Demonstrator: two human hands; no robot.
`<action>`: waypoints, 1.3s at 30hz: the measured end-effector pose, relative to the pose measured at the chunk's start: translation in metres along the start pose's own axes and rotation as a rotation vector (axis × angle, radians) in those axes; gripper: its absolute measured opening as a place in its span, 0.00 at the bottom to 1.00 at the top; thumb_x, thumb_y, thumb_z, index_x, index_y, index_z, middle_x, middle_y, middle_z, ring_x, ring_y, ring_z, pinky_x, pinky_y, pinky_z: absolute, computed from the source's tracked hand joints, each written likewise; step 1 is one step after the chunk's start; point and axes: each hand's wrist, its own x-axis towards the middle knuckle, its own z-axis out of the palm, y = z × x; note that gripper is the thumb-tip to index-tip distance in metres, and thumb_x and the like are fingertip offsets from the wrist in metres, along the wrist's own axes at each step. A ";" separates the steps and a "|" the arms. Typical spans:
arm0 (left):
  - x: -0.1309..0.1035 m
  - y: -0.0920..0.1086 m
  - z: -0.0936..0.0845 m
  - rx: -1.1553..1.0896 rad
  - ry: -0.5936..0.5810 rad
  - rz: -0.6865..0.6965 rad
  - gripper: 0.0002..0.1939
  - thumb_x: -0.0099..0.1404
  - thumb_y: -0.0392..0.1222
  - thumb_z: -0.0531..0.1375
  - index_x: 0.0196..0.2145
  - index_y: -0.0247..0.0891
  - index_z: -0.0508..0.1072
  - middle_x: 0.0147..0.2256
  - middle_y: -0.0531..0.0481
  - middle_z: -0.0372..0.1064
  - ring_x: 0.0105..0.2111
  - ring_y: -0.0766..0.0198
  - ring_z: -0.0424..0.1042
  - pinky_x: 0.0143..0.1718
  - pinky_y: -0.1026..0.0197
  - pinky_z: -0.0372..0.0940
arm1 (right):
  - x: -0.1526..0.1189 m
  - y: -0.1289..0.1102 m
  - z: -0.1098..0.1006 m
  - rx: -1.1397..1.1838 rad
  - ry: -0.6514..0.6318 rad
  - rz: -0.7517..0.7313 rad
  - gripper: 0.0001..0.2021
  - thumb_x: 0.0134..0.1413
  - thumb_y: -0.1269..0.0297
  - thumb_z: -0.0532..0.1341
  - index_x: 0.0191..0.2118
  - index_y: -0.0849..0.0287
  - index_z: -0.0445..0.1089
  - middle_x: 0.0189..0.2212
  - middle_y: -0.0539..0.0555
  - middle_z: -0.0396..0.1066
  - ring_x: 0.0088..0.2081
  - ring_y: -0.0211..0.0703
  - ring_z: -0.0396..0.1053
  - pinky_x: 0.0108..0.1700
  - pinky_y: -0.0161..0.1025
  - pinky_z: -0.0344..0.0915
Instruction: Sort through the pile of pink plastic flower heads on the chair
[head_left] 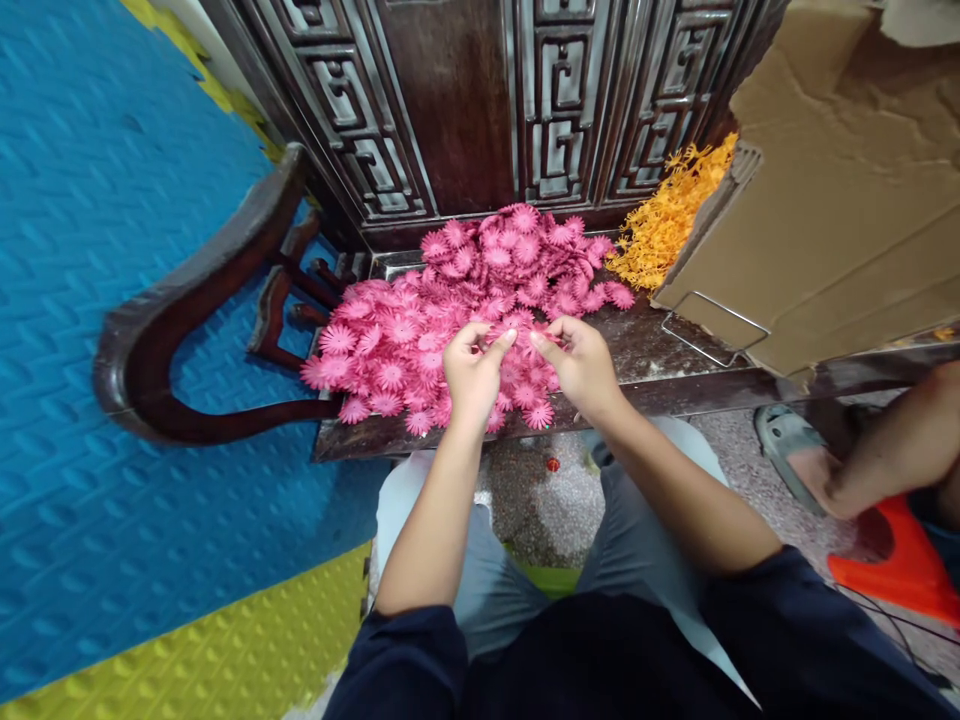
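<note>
Navy cloth shirt (570, 660); left hand (474, 375) and right hand (588, 368) pinch pink pieces (523, 321), fingertips nearly together.
Fringed, round flowers (391, 375) mostly face up; held pieces' axis unclear.

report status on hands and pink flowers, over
Left hand and right hand: pinching pink pieces. Pink flower pile: heaped on wooden bench. Cardboard: off to the right, not blocking hands.

Dark carved bench (457, 120) beside blue matting (60, 300)
</note>
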 end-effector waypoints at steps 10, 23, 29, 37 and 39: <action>0.009 0.000 0.004 -0.191 0.056 -0.094 0.13 0.40 0.37 0.68 0.19 0.35 0.65 0.20 0.58 0.57 0.21 0.73 0.55 0.25 0.67 0.52 | -0.004 -0.006 0.008 0.084 0.053 0.037 0.10 0.47 0.64 0.59 0.21 0.58 0.58 0.19 0.47 0.59 0.23 0.34 0.55 0.30 0.36 0.55; 0.011 -0.003 0.014 -0.287 0.170 -0.110 0.13 0.39 0.36 0.67 0.19 0.35 0.65 0.19 0.59 0.57 0.21 0.73 0.56 0.25 0.67 0.54 | -0.012 -0.006 0.016 -0.331 0.172 -0.269 0.05 0.49 0.70 0.55 0.25 0.56 0.59 0.25 0.52 0.65 0.31 0.42 0.61 0.36 0.41 0.55; 0.010 -0.001 0.016 -0.297 0.194 -0.131 0.13 0.39 0.38 0.68 0.19 0.35 0.66 0.19 0.58 0.58 0.22 0.73 0.57 0.26 0.67 0.56 | -0.015 -0.007 0.017 -0.345 0.208 -0.311 0.06 0.50 0.70 0.54 0.25 0.55 0.58 0.25 0.52 0.65 0.32 0.43 0.61 0.36 0.41 0.55; 0.007 -0.001 0.025 -0.373 0.150 -0.221 0.13 0.40 0.37 0.67 0.19 0.35 0.64 0.20 0.57 0.60 0.23 0.73 0.59 0.29 0.67 0.57 | -0.017 -0.002 0.016 -0.407 0.264 -0.342 0.06 0.53 0.67 0.54 0.25 0.56 0.60 0.25 0.52 0.65 0.31 0.43 0.60 0.36 0.42 0.54; 0.008 0.002 0.022 -0.360 0.157 -0.231 0.13 0.41 0.37 0.67 0.20 0.36 0.63 0.21 0.57 0.60 0.24 0.72 0.60 0.31 0.66 0.58 | -0.016 -0.004 0.015 -0.400 0.239 -0.325 0.06 0.52 0.67 0.55 0.25 0.56 0.60 0.25 0.51 0.65 0.31 0.42 0.60 0.37 0.42 0.54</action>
